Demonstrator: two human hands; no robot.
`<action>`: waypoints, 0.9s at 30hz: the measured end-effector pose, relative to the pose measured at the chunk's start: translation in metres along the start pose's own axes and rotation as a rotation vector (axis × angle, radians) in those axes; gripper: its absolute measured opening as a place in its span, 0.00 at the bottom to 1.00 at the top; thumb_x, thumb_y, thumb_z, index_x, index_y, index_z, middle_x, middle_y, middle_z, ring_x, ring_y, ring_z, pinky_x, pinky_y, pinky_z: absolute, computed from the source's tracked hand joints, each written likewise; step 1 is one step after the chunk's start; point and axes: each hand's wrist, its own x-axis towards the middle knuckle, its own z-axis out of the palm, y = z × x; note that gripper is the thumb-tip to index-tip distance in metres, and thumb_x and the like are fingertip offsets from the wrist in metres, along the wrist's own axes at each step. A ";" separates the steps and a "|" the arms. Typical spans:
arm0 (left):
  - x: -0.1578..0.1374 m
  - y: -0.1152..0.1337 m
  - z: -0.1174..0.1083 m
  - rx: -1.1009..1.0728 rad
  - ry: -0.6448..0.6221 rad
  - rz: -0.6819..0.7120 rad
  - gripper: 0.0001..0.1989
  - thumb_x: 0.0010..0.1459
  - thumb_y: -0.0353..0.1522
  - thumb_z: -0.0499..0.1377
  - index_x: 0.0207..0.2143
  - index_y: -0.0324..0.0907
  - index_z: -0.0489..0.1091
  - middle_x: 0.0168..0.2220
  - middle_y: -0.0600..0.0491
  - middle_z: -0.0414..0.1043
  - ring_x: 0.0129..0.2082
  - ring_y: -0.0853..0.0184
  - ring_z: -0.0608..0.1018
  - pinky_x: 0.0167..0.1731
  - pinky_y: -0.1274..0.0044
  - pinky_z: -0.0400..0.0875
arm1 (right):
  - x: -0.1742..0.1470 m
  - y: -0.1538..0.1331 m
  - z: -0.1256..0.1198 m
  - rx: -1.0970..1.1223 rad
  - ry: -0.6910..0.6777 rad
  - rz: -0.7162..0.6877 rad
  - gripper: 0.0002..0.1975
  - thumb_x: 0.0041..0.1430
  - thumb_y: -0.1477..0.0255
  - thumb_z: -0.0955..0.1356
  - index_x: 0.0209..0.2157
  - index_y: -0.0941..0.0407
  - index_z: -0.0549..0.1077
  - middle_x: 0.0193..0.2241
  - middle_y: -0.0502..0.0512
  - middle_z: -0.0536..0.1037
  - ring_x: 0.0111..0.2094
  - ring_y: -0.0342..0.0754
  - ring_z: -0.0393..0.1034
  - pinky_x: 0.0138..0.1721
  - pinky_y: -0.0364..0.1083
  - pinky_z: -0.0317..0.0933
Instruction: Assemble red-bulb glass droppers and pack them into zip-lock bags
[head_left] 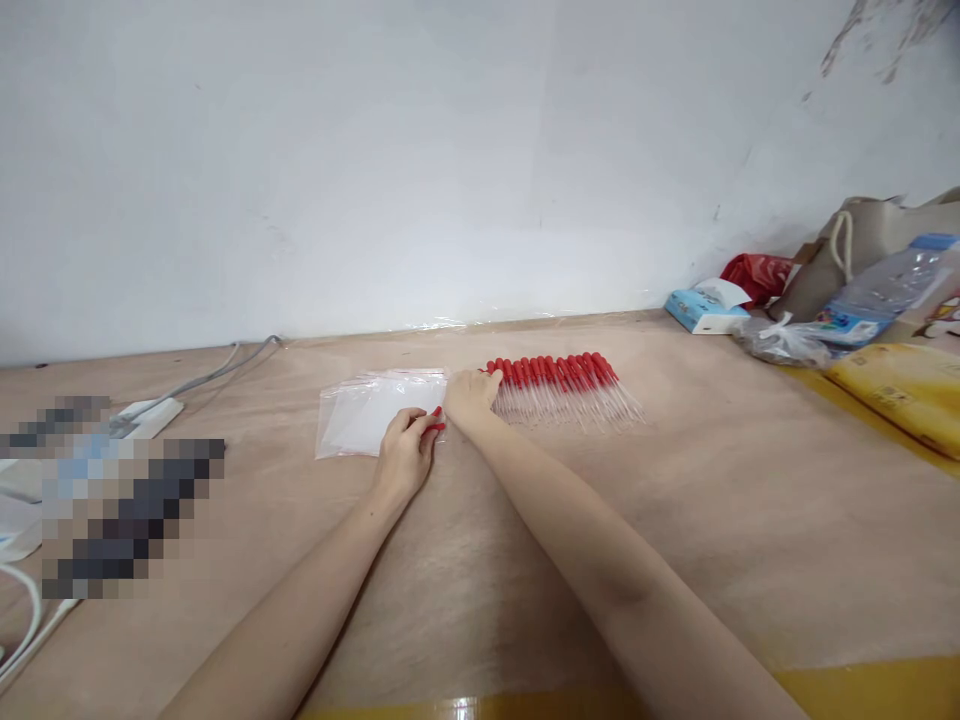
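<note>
My left hand (405, 455) is closed around slim pieces with red ends (433, 425), their lower parts hidden by the fingers. It rests over the right side of a stack of clear zip bags (360, 415) on the table. Beside it, my right hand (471, 392) is bent with its fingers curled, at the left end of a row of red-topped clear thin sticks (566, 385). What the right fingers grip, if anything, is hidden. The sticks lie side by side, red ends toward the wall and clear tips toward me.
The brown table (750, 520) meets a white wall. At right are a blue tissue pack (705, 308), a plastic bottle (881, 290), a knotted clear bag (784, 340) and a yellow packet (904, 390). Cables (217, 375), a power strip (154, 415) and blurred-out items lie at left.
</note>
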 end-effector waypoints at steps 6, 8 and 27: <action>0.001 0.003 -0.002 -0.008 0.086 0.054 0.11 0.57 0.30 0.49 0.37 0.38 0.69 0.42 0.45 0.62 0.33 0.66 0.70 0.35 0.71 0.69 | -0.037 0.069 -0.023 0.163 0.226 -0.202 0.13 0.58 0.73 0.56 0.39 0.64 0.66 0.36 0.67 0.73 0.37 0.52 0.65 0.39 0.50 0.52; 0.001 0.011 -0.006 -0.009 0.104 0.084 0.10 0.57 0.30 0.50 0.37 0.39 0.69 0.43 0.45 0.62 0.35 0.65 0.70 0.38 0.71 0.68 | -0.054 0.103 -0.025 0.275 0.184 -0.327 0.11 0.59 0.74 0.55 0.38 0.61 0.65 0.30 0.59 0.73 0.31 0.47 0.66 0.39 0.49 0.53; -0.015 0.069 -0.018 -0.276 -0.240 0.138 0.07 0.59 0.32 0.49 0.38 0.42 0.64 0.31 0.53 0.71 0.31 0.67 0.73 0.38 0.71 0.67 | -0.113 0.162 -0.009 0.336 0.313 -0.722 0.12 0.59 0.77 0.57 0.40 0.56 0.68 0.34 0.55 0.73 0.36 0.44 0.67 0.47 0.50 0.51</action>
